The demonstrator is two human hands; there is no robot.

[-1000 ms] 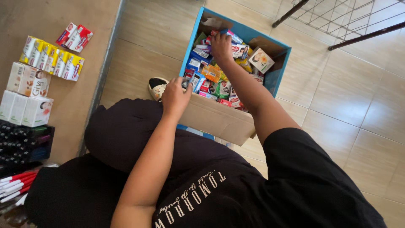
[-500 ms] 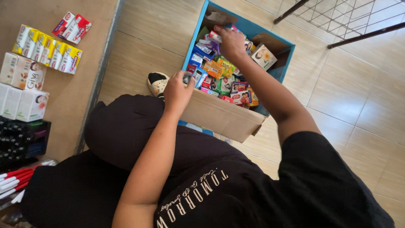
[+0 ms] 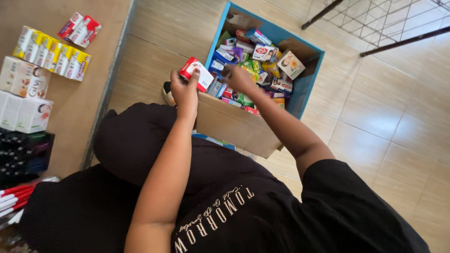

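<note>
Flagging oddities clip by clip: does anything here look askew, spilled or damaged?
Mostly tidy. The small boxes in the blue cardboard box lie jumbled at all angles, unlike the neat yellow row on the brown surface. The left hand holds a red-and-white box. No spill or damage visible.

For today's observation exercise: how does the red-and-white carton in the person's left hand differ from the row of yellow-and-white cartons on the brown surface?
The red-and-white carton is single, lifted at the box's edge, held in the left hand. The yellow-and-white cartons are several, lying side by side in a row, untouched. One is mainly red, the others mainly yellow. Both are small rectangular packages.
</note>
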